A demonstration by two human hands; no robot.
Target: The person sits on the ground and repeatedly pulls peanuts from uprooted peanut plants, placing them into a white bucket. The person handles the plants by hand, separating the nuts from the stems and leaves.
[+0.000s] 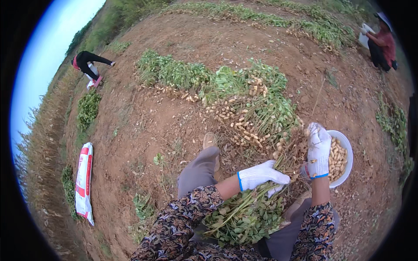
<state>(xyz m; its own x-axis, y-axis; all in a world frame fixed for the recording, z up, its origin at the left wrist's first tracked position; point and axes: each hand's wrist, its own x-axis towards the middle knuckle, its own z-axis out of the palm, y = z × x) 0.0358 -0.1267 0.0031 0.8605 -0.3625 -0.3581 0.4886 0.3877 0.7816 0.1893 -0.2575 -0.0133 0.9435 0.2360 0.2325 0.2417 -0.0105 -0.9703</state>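
My left hand, in a white knit glove with a blue cuff, is closed around the stems of a bunch of peanut plants. The leaves lie over my lap and the roots point away from me. My right hand, gloved alike, is at the root end, beside a white bucket part filled with peanuts in the shell. Its fingers are curled; whether they hold a peanut cannot be told. Just beyond my hands lies a heap of pulled peanut plants with pods on their roots.
A row of pulled plants runs away to the upper left on bare soil. A white and red sack lies at the left. One person bends over at the upper left; another crouches at the upper right with a white container.
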